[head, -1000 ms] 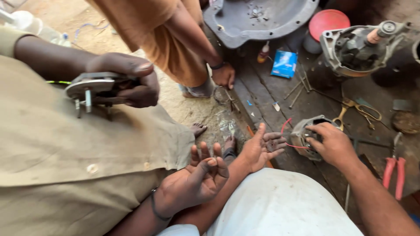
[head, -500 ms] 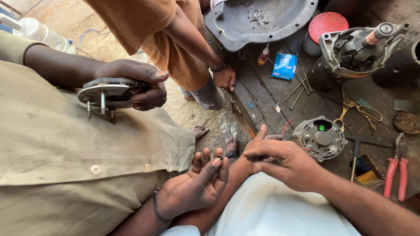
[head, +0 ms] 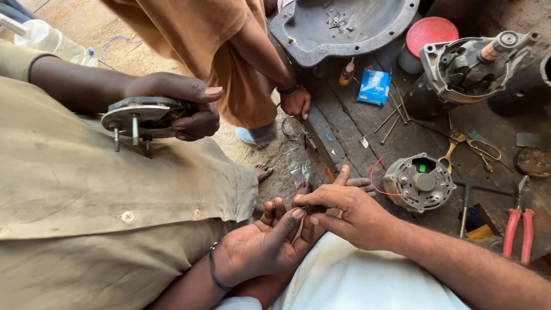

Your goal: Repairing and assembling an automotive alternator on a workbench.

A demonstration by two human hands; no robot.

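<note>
Two hands meet: right hand [head: 344,209] pinches small dark part above open, empty left hand [head: 261,244] palm.

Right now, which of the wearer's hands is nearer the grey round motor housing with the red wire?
Right. The right hand lies just left of the motor housing; the left hand sits farther left, lower.

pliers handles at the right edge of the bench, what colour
Red, on the pliers lying on the wooden bench; the head view shows them.
</note>
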